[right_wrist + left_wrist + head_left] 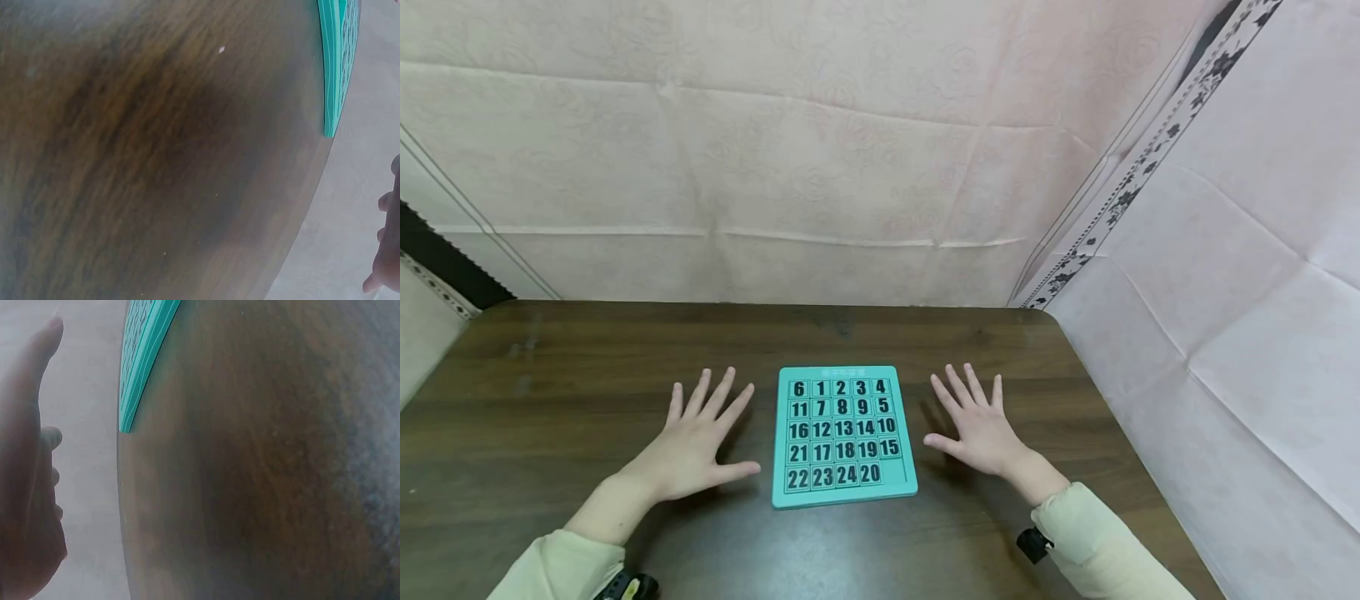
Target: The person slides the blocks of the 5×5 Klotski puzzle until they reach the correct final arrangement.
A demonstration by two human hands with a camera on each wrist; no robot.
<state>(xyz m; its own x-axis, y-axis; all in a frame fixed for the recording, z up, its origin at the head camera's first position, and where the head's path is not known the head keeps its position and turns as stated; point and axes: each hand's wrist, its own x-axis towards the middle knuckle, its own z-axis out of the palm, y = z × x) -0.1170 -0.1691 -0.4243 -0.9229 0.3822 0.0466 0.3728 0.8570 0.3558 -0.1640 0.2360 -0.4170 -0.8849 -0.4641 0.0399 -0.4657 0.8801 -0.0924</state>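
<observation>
A teal sliding number puzzle [845, 437] lies flat on the brown wooden table, its numbered tiles face up. The one gap in its grid is at the lower right corner, beside tile 20. To its left, my left hand [692, 450] is spread with straight fingers, apart from the puzzle and holding nothing. On the other side my right hand [983, 435] is likewise spread, also holding nothing. Both wrist views show the puzzle's edge [142, 369] and part of each hand, with the left thumb [28, 381] extended.
The wooden table [587, 350] extends around the puzzle and under both hands. Behind it hangs a pale patterned cloth [820, 167], and another white cloth [1247, 333] with a floral border covers the right side. Dark wrist devices [1034, 544] sit at both sleeves.
</observation>
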